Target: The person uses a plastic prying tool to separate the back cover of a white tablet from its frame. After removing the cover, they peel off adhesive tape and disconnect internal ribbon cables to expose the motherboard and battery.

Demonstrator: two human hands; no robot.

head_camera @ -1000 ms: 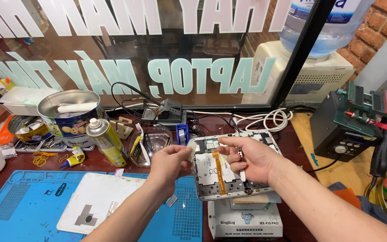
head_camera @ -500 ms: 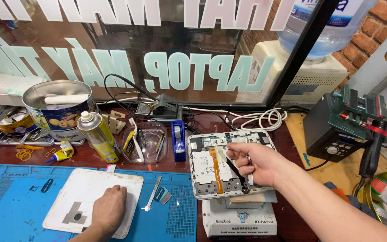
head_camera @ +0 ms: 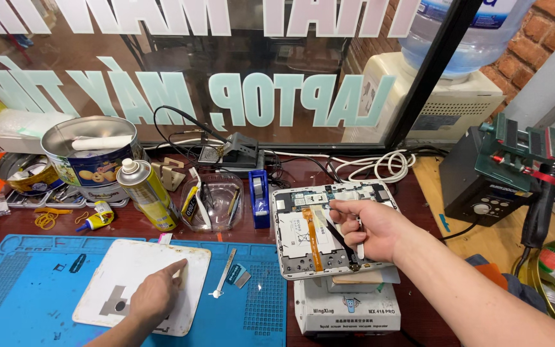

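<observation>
Mid-teardown. My right hand (head_camera: 369, 232) rests on the opened tablet (head_camera: 329, 225) atop the white box (head_camera: 345, 308), fingers pinched on tweezers (head_camera: 345, 241). My left hand (head_camera: 155, 297) lies flat, fingers together, on the white back cover (head_camera: 117, 276). Next move likely needs fine tip control. Mat edge close; free room between cover and tablet.

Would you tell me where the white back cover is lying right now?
In the head view the white back cover lies flat on the blue mat, lower left, under the left hand and left of the opened tablet.
</observation>
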